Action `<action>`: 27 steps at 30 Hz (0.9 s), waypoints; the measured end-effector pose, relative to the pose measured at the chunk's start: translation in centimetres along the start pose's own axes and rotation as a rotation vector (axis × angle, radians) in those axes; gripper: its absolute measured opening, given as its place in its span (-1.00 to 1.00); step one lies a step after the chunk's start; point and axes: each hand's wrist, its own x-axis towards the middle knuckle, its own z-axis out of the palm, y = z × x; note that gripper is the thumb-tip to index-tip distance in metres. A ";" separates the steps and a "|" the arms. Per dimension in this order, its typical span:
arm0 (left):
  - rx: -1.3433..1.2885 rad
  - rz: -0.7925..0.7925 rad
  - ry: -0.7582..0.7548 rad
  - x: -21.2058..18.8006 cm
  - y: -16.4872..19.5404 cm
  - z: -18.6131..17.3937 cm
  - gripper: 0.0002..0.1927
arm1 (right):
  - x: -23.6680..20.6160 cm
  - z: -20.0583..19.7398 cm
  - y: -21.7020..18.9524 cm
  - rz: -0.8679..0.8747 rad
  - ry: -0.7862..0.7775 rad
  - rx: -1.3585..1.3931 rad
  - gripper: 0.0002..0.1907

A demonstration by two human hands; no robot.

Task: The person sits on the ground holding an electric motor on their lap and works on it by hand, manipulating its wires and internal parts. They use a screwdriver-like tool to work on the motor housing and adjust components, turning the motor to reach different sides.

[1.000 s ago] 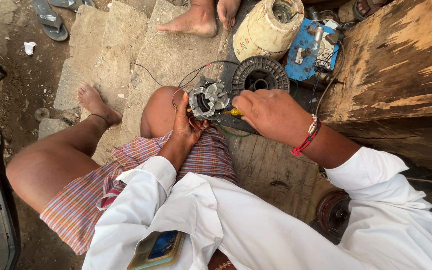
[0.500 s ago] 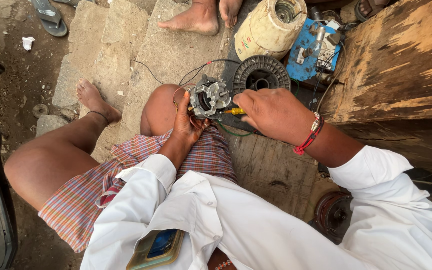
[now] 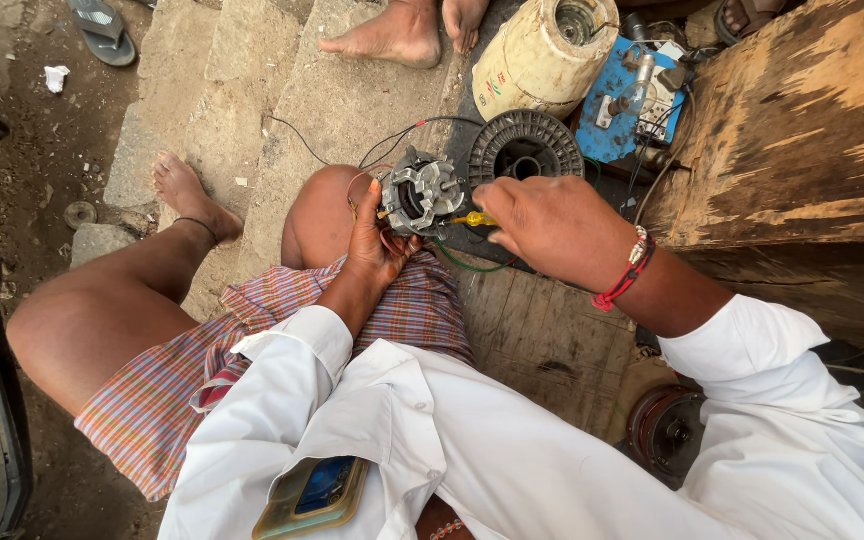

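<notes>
A small grey electric motor with a metal frame and trailing wires rests against my right knee. My left hand grips it from below and behind. My right hand is closed on a tool with a yellow tip, which meets the motor's right side. A red beaded band circles my right wrist. Red, green and black wires hang from the motor between my hands.
A black ribbed round part lies just beyond the motor. A cream cylinder casing and a blue board with a bulb sit farther back. Another person's bare feet rest on the stone steps. A wooden block stands at right.
Both hands and the motor keep almost the same place. My right hand has shifted slightly on the yellow-tipped tool against the motor.
</notes>
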 end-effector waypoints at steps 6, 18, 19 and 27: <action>0.006 0.001 -0.030 0.0 -0.1 -0.2 -0.36 | 0.1 0.0 0.0 -0.016 -0.025 -0.054 -0.73; 0.018 0.011 -0.001 0.3 -0.1 -0.3 -0.33 | 0.2 0.1 0.0 -0.042 0.024 -0.048 -0.71; 0.021 0.011 -0.007 0.3 -0.1 -0.4 -0.33 | 0.3 0.2 0.0 -0.022 -0.004 -0.055 -0.68; 0.008 -0.011 -0.008 0.4 -0.2 -0.6 -0.34 | 0.4 -0.2 -0.5 -0.024 0.043 -0.007 -0.61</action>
